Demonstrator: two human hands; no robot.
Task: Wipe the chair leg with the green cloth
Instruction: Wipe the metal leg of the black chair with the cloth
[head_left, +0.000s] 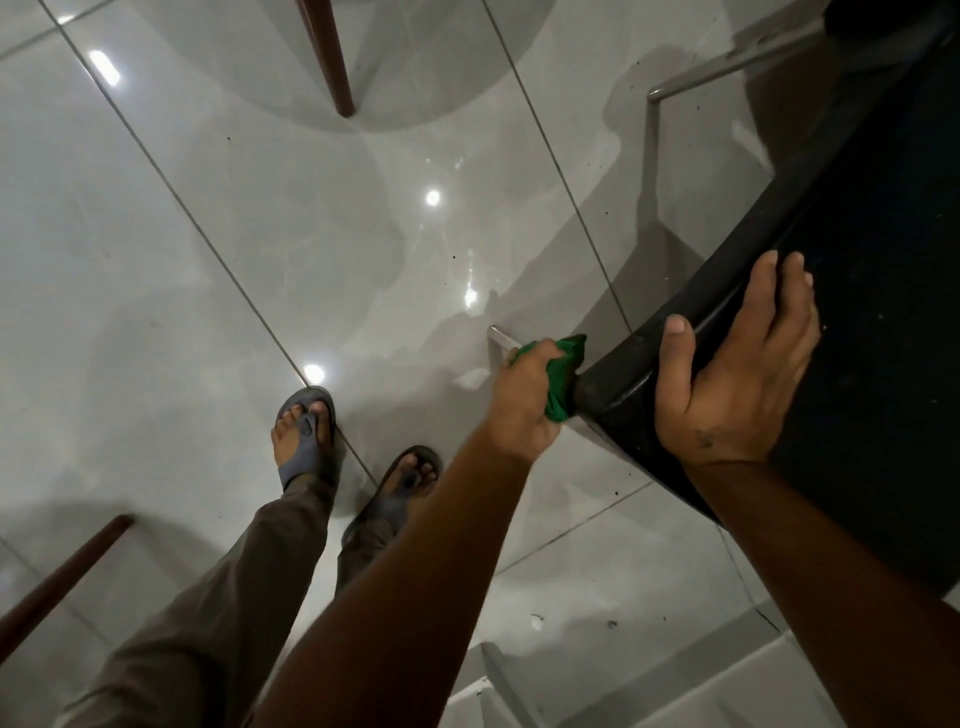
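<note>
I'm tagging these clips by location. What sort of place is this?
Probably an indoor dining or seating area: glossy grey floor tiles, a black chair on metal legs, and a wooden furniture leg nearby.

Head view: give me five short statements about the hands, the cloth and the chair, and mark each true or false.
1. The left hand grips the green cloth around the metal chair leg. True.
2. The right hand rests flat on the floor. False: it holds the edge of the black chair seat.
3. The cloth sits close under the seat, at the top of the leg. True.
4. The person is barefoot. False: both feet wear grey sandals.
5. The floor is carpeted. False: it is glossy grey tiled floor that reflects ceiling lights.
</note>
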